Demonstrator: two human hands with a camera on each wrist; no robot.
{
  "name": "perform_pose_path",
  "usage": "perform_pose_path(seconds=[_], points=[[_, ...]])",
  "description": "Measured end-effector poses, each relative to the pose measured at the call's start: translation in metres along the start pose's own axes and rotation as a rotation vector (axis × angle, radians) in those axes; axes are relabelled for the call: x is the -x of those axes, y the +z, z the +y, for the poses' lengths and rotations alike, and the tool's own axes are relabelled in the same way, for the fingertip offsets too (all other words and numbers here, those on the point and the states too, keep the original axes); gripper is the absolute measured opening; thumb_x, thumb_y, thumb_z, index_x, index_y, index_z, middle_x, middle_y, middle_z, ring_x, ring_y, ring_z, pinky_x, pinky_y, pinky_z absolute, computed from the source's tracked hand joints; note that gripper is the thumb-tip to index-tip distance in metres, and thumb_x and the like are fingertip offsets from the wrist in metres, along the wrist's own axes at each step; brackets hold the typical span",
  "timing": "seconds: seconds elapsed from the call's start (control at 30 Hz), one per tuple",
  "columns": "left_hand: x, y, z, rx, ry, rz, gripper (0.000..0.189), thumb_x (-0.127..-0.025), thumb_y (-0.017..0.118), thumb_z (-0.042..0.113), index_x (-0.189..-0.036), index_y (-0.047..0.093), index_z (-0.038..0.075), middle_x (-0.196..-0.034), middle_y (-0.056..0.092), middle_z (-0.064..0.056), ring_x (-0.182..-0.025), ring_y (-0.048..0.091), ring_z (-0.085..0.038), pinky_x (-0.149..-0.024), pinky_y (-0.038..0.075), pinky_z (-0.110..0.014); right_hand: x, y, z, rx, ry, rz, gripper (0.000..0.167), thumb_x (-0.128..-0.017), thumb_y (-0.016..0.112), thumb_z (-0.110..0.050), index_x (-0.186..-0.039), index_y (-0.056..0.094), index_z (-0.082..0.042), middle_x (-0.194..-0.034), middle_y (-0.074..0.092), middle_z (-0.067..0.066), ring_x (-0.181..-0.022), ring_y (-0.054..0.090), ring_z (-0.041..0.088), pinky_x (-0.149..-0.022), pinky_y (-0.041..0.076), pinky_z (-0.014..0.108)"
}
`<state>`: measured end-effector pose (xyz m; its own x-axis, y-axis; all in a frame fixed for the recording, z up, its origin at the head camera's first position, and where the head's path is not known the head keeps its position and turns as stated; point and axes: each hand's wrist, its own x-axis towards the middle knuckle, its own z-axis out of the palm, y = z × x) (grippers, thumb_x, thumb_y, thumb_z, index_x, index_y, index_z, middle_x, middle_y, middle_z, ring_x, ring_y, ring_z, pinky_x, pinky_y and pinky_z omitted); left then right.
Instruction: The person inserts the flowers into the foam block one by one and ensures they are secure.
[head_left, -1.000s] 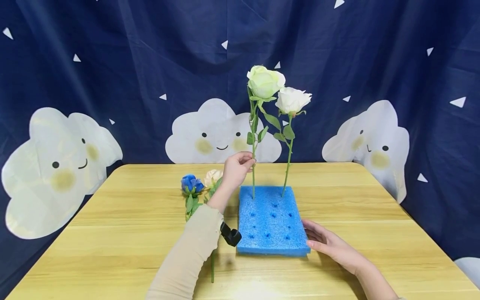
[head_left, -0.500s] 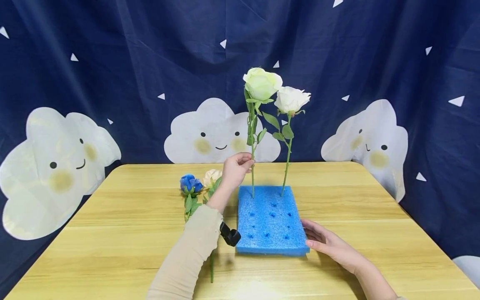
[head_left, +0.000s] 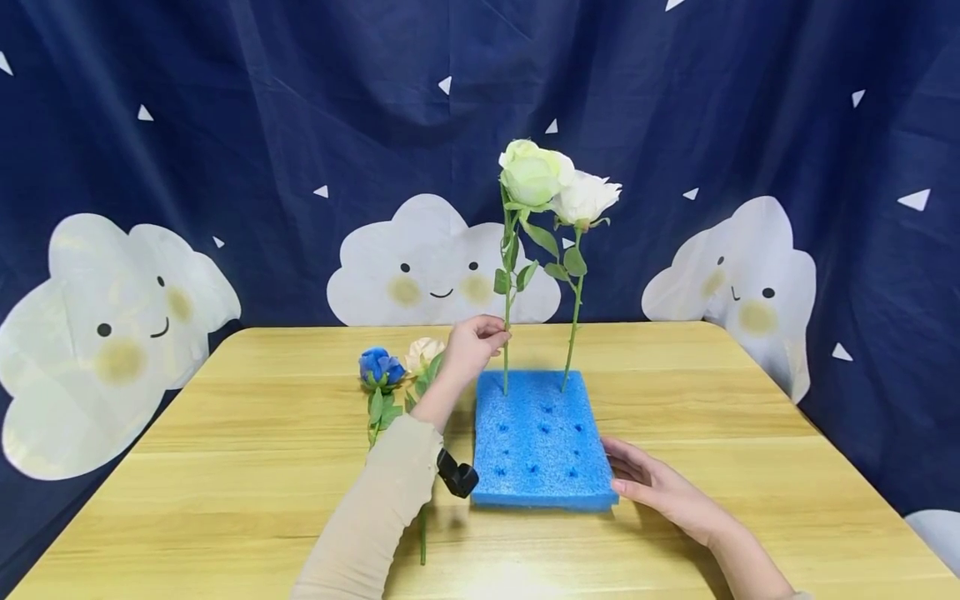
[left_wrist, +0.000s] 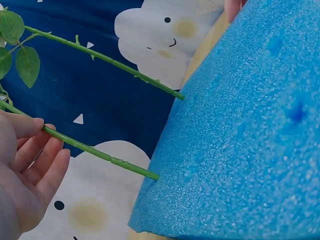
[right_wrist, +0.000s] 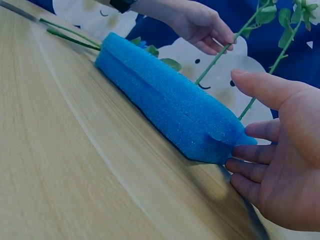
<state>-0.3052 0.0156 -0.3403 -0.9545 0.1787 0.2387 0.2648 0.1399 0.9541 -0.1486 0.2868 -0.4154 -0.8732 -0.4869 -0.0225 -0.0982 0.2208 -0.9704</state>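
A blue foam block (head_left: 536, 454) with several holes lies on the table. My left hand (head_left: 472, 346) pinches the green stem of a pale green rose (head_left: 534, 177) between thumb and fingertips; the stem's lower end stands in the block's far left part. To its right a white rose (head_left: 587, 200) stands in the block, leaning slightly right. In the left wrist view, both stem ends enter the foam (left_wrist: 240, 130). My right hand (head_left: 667, 496) rests at the block's right side. From the right wrist view, its fairly straight fingers (right_wrist: 250, 170) touch the foam and the thumb is apart from it.
Left of the block lie a blue rose (head_left: 381, 367) and a cream rose (head_left: 423, 355), partly hidden by my left arm. The wooden table (head_left: 247, 467) reaches back to a dark blue curtain (head_left: 285, 125) with cloud faces. A black wrist camera (head_left: 457, 475) sits on my left sleeve.
The pale green rose's head swayed left, then right, and now overlaps the white one. My left hand is slightly lower on the stem. My right hand has stayed at the block.
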Motion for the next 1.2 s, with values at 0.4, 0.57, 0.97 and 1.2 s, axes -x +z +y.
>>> perform_pose_path(seconds=[0.4,0.57,0.97,1.2], points=[[0.004,0.001,-0.001,0.027,-0.023,-0.017,0.019,-0.086,0.062,0.0,-0.102,0.062,-0.011,-0.097,0.065,-0.021,-0.081,0.065,-0.026,-0.069,0.056,-0.028,0.0,-0.002,0.001,0.007,-0.016,0.004,0.057,-0.097,0.045,-0.01,-0.143,0.016,0.008,-0.146,0.017,0.031,-0.131,0.02,0.047,-0.096,0.033,0.013],[0.006,0.002,-0.005,0.012,-0.015,-0.041,0.018,-0.086,0.061,-0.001,-0.101,0.062,-0.011,-0.097,0.065,-0.022,-0.079,0.066,-0.027,-0.069,0.056,-0.028,0.0,-0.002,0.0,0.006,-0.022,0.006,0.057,-0.097,0.045,-0.01,-0.143,0.016,0.009,-0.146,0.017,0.031,-0.13,0.02,0.047,-0.096,0.034,0.013],[0.012,0.001,-0.01,-0.022,-0.039,-0.054,0.02,-0.087,0.061,0.003,-0.103,0.063,-0.01,-0.097,0.065,-0.02,-0.078,0.067,-0.028,-0.07,0.056,-0.028,0.0,0.0,0.001,0.009,-0.025,-0.002,0.057,-0.097,0.045,-0.01,-0.143,0.016,0.009,-0.145,0.019,0.031,-0.13,0.021,0.048,-0.095,0.034,0.012],[0.015,0.001,-0.014,-0.06,-0.041,-0.064,0.021,-0.088,0.061,0.004,-0.104,0.064,-0.009,-0.099,0.066,-0.021,-0.082,0.067,-0.029,-0.073,0.055,-0.029,0.0,-0.001,0.001,0.015,-0.033,-0.002,0.056,-0.097,0.045,-0.01,-0.143,0.017,0.008,-0.146,0.019,0.031,-0.126,0.037,0.01,-0.096,0.032,0.012]])
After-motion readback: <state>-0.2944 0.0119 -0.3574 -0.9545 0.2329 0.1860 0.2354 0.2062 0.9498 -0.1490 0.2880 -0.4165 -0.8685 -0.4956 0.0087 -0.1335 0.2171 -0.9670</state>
